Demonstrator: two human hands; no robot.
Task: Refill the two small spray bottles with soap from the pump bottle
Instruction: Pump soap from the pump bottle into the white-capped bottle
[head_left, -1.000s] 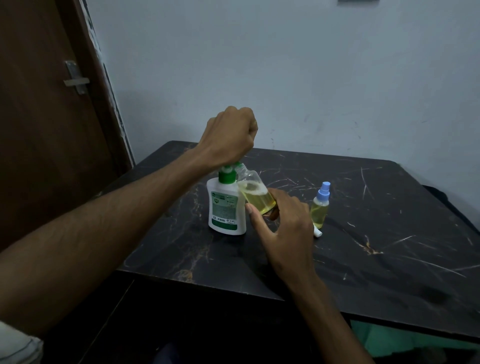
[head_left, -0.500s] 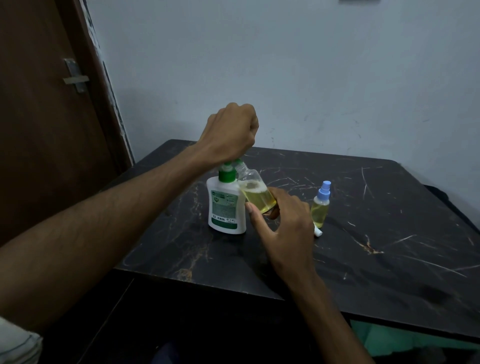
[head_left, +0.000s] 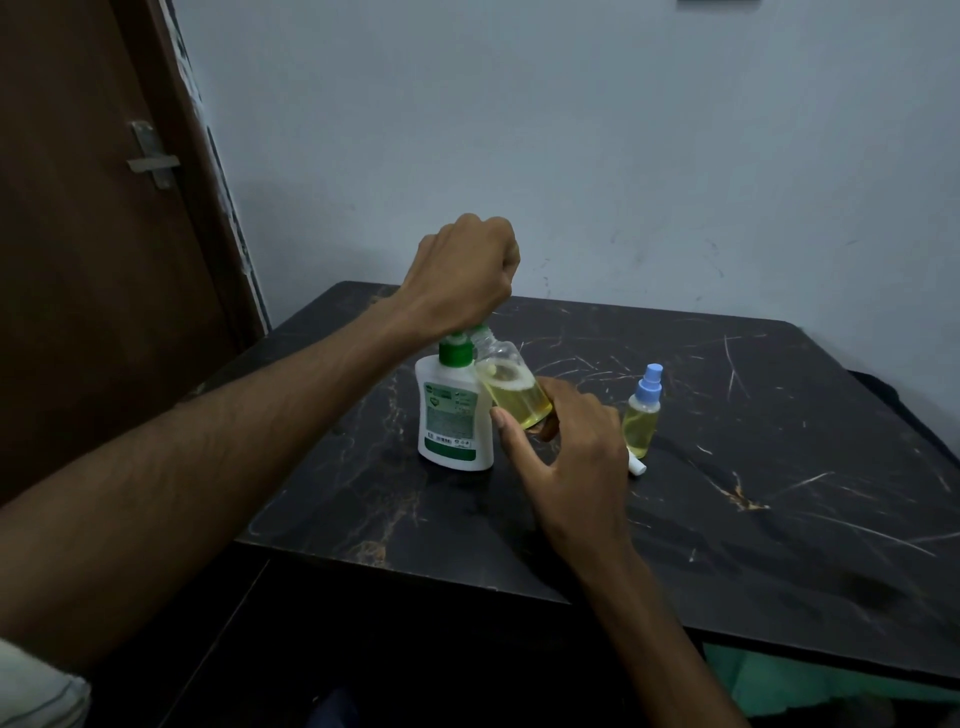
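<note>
At the far left stands a brown door with a metal latch, out of play. Your left hand comes next: fist curled over the top of the pump bottle, pressing down on the green pump head. Whether the fingers wrap the head or just bear on it, you cannot tell; the fist hides it. The pump bottle stands upright on the dark marble table, near its back left part.

Just right of it, touching or nearly so, is the open spray bottle, tilted with its neck up under the pump spout. Yellow soap fills roughly the lower half, with foam on top. Your right hand grips it from below, thumb on the near side, fingers round the base.

Further right, apart from your hand, the second spray bottle stands upright with its blue cap on, yellow liquid well up its body. A small white piece lies by its base, probably the loose sprayer; too small to be sure.

Step in hand: pumping soap into the first open bottle, judged about half done. The capped one looks filled, though it could simply be untouched.

Next move calls for:
- keep the neck tight under the spout, or soap runs down the outside
- watch the foam; it hides the true level
- stop short of the neck, set the bottle upright, then fit the sprayer.
</note>
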